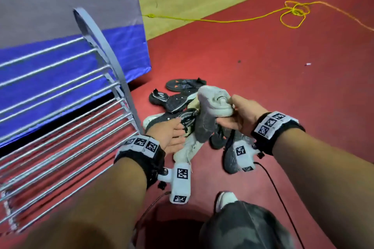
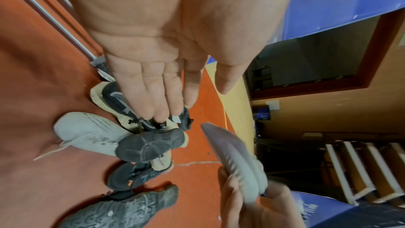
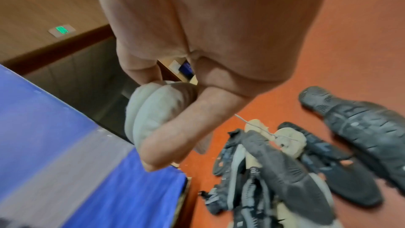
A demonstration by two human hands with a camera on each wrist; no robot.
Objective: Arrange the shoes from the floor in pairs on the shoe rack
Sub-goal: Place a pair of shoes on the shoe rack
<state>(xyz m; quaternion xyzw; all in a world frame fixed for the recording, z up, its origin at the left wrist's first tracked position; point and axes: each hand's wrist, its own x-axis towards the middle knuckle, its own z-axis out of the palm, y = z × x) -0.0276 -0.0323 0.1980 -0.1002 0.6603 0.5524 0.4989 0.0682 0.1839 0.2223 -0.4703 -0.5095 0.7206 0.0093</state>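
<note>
The right hand is curled round the heel end of a pale grey shoe, thumb on one side and fingers on the other, holding it clear of the floor above the heap. From the right wrist the same shoe shows as a rounded grey end pinched between thumb and fingers. The left hand is spread, fingers straight and close together, reaching down to the heap; its fingertips touch the black laces of a dark shoe with a cream sole. It grips nothing.

The shoe pile lies on the red floor just beyond and under both hands: a white shoe near the left fingers, a dark one sole-up beside it, and more dark shoes further on. The rack, metal rails in a grey frame, stands to the left of the left hand, near it. No shoe shows on its rails.
</note>
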